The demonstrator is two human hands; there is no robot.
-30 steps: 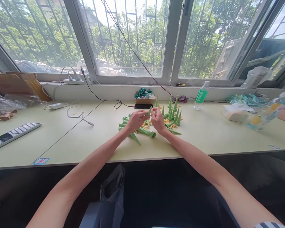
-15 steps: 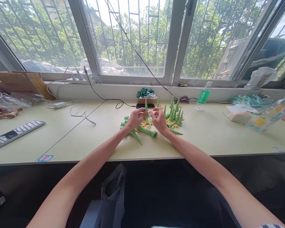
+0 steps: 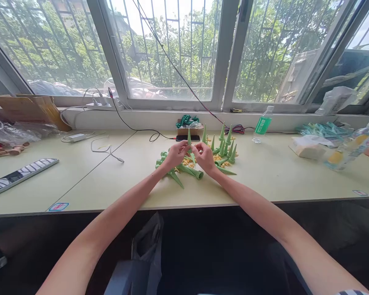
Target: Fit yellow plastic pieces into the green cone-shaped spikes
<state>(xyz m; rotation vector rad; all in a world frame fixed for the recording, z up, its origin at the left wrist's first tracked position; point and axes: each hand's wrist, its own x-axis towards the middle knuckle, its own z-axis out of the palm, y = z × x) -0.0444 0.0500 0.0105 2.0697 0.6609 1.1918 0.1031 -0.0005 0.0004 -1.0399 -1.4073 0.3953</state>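
Observation:
In the head view my left hand [image 3: 176, 154] is closed around the lower part of a green plastic cone [image 3: 189, 137], whose point stands upright. My right hand [image 3: 204, 156] meets it from the other side, thumb and fingers pinched together at the cone's base. What the right fingertips hold is too small and covered to make out. Below the hands lie more green cones [image 3: 174, 178] on their sides among small yellow pieces [image 3: 188, 161]. Beside the right hand, several green cones [image 3: 228, 137] stand upright.
A phone [image 3: 187, 138] lies behind the hands, before a small box [image 3: 188, 130] with green stuff. A water bottle [image 3: 262, 124], a tissue pack [image 3: 309, 148] and a larger tilted bottle [image 3: 352, 147] stand right. Cables [image 3: 106, 150] and a long patterned case [image 3: 21, 175] lie left.
My right hand has shifted slightly left, bringing its fingertips in against the cone's base. The left hand and its upright cone stay nearly where they were.

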